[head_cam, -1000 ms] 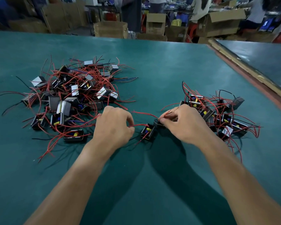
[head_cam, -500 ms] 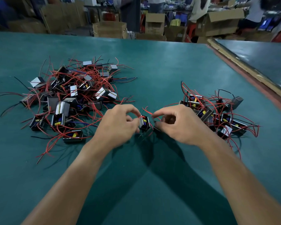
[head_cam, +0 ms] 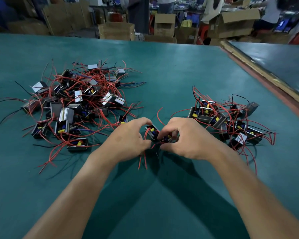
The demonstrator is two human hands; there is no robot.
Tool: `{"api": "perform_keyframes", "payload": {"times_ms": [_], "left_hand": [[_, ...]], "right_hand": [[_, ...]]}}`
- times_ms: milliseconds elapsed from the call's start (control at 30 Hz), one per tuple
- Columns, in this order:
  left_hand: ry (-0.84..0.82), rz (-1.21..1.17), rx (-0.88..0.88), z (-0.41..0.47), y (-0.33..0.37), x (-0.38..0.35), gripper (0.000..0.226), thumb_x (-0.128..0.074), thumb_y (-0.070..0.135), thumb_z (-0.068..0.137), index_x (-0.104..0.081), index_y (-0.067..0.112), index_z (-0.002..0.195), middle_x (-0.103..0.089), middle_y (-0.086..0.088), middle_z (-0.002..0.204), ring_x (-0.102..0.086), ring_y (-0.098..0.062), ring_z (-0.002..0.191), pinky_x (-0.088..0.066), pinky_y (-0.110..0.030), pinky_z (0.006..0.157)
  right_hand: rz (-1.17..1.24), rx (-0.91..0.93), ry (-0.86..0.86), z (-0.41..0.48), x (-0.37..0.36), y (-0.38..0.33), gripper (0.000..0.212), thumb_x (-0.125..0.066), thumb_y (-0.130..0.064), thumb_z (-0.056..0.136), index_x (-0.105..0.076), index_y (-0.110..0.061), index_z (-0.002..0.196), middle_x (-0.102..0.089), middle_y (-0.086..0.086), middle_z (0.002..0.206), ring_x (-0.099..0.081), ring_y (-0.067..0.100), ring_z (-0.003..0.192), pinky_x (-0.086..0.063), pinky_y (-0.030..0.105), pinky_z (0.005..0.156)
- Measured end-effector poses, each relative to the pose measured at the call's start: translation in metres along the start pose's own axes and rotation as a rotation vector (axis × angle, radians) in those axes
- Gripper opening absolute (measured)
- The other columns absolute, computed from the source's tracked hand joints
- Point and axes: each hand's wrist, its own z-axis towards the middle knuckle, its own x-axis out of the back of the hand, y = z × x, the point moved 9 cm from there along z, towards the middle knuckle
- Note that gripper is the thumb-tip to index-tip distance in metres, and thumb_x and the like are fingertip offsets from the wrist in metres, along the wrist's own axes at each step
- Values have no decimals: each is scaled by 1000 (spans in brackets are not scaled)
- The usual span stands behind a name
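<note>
2 wired modules touch at near-centre: yellow-part module (head_cam: 152,132) & blue-part module (head_cam: 166,139), between 2 hands. Left hand (head_cam: 128,140) curls round the yellow one; right hand (head_cam: 186,140) pinches the blue one. 2 heaps on the surface (head_cam: 162,75): big pile (head_cam: 76,104) far left, small pile (head_cam: 231,123) right, close to the right edge (head_cam: 266,87). Open strip btwn piles.

Our left hand (head_cam: 128,140) and right hand (head_cam: 190,140) are bare; behind the grip, our left forearm (head_cam: 79,187) and right forearm (head_cam: 248,187) are bare too.
</note>
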Motion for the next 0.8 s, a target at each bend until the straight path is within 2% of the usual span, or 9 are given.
{"api": "perform_keyframes", "payload": {"times_ms": [133, 233, 300, 400, 500, 567, 667, 733, 800], "left_hand": [[164, 113, 73, 1, -6, 13, 48, -60, 36, 89, -43, 24, 132, -69, 2, 85, -61, -23, 94, -46, -37, 87], [174, 174, 109, 2, -11, 11, 54, -60, 41, 89, -41, 19, 135, -61, -3, 114, -54, -25, 112, -41, -35, 93], [190, 230, 118, 2, -13, 12, 57, -61, 41, 88, -38, 21, 137, -51, -5, 127, -52, -29, 116, -40, -36, 95], [182, 240, 3, 3, -4, 11, 63, -64, 34, 86, -36, 28, 142, -42, 2, 134, -54, -26, 112, -42, -35, 95], [86, 198, -197, 3, 14, -3, 56, -64, 21, 85, -49, 28, 138, -41, 3, 144, -43, -22, 127, -31, -31, 108], [38, 241, -298, 1, 25, -14, 46, -63, 18, 85, -58, 26, 130, -46, 3, 141, -41, -25, 123, -28, -32, 110], [74, 268, -435, -3, 38, -17, 19, -64, 13, 82, -68, 17, 101, -63, 6, 103, -50, -22, 100, -40, -39, 96], [162, 235, -403, -3, 36, -5, 12, -63, 12, 83, -71, 19, 89, -68, 4, 89, -54, -22, 95, -43, -39, 88], [248, 194, -310, -3, 29, 7, 11, -64, 19, 86, -75, 21, 87, -71, 2, 84, -58, -23, 91, -46, -38, 82]], "right_hand": [[-26, -26, -4, 0, -2, 3, 5, -80, -32, 77, -76, -34, 80, -63, -7, 77, -58, 4, 69, -50, 28, 70], [-36, -38, 18, 1, -1, 5, 6, -78, -36, 78, -74, -31, 76, -66, -9, 74, -59, 3, 68, -50, 27, 68], [-13, -53, 34, 1, 2, 7, 12, -74, -37, 81, -72, -29, 73, -68, -13, 68, -60, 1, 64, -48, 23, 63], [2, -66, 54, 2, 6, 9, 24, -69, -38, 87, -66, -28, 65, -63, -20, 59, -54, 0, 55, -37, 15, 55], [56, -79, 71, 1, 8, 11, 23, -67, -30, 88, -62, -24, 66, -61, -13, 54, -48, 4, 49, -40, 22, 54], [115, -99, 78, 1, 10, 14, 18, -64, -18, 88, -60, -24, 72, -55, -11, 47, -41, 8, 44, -37, 26, 52], [141, -123, 83, 2, 13, 19, 20, -58, -9, 90, -59, -23, 76, -47, -11, 39, -31, 11, 42, -35, 26, 51], [170, -142, 70, 3, 11, 20, 20, -60, -12, 93, -61, -22, 75, -51, -7, 41, -33, 12, 43, -35, 26, 52], [193, -156, 25, 3, 7, 21, 18, -62, -18, 94, -62, -20, 76, -60, 2, 49, -37, 12, 44, -34, 26, 51]]}}
